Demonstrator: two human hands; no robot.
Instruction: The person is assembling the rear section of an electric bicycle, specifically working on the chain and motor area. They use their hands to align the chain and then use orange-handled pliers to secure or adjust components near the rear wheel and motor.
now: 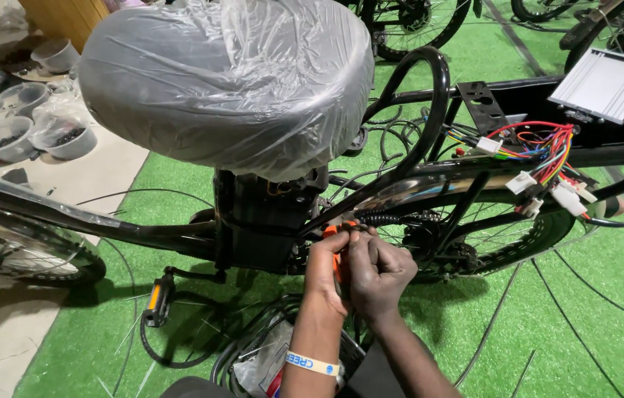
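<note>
A black bicycle frame (142, 232) stands in front of me, its saddle (227, 81) wrapped in clear plastic. Below the saddle, both my hands meet at the frame. My left hand (327, 269) and my right hand (378, 273) are closed together on an orange-handled tool (336, 262), whose tip reaches a spring and cable near the seat stays. On my left wrist sits a pale wristband (312, 362). What the tool's tip grips is hidden by my fingers.
A bundle of coloured wires with white connectors (544, 158) hangs from the rear rack, beside a ribbed silver box (603, 85). Several grey bowls (32, 125) of small parts stand at the left. A pedal (156, 298) and loose cables lie on green turf.
</note>
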